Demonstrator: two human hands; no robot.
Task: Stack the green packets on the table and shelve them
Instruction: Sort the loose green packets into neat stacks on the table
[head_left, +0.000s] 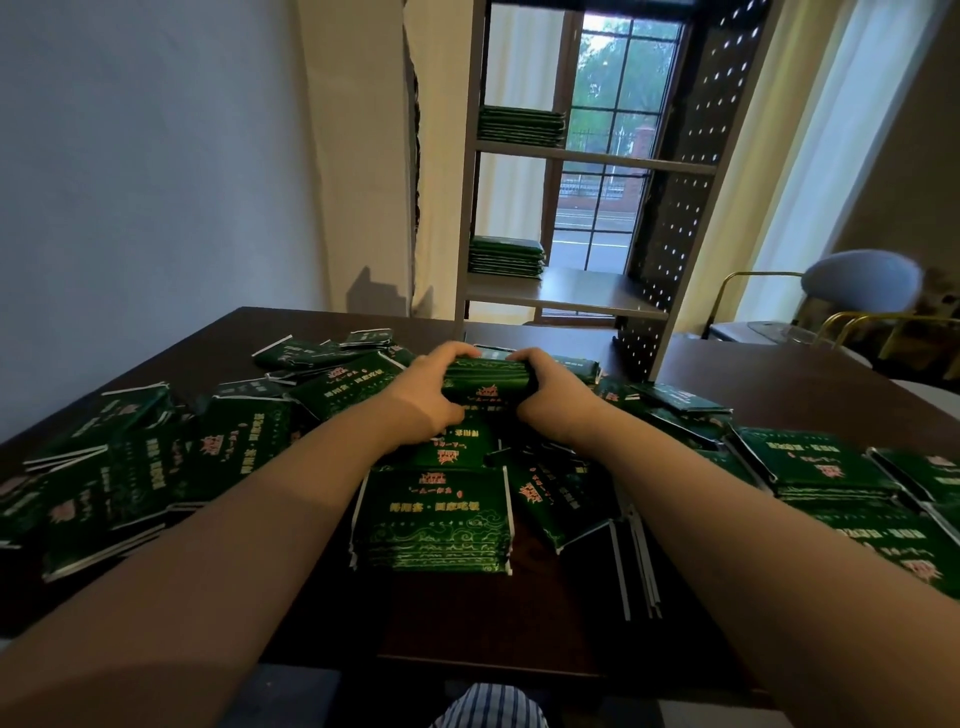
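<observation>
Many green packets lie scattered across the dark table (810, 384). My left hand (426, 395) and my right hand (553, 387) grip the two ends of a small bundle of green packets (488, 379), held just above the pile at the table's middle. In front of me lies a squared stack of packets (434, 525). Beyond the table stands a white shelf unit (587, 158) with one stack of packets on an upper shelf (519, 124) and another on a lower shelf (506, 257).
A black pegboard panel (685, 171) forms the shelf unit's right side, in front of a window. A chair with a blue back (857, 283) and gold frame stands at the right. Loose packets (130, 467) cover the table's left and right.
</observation>
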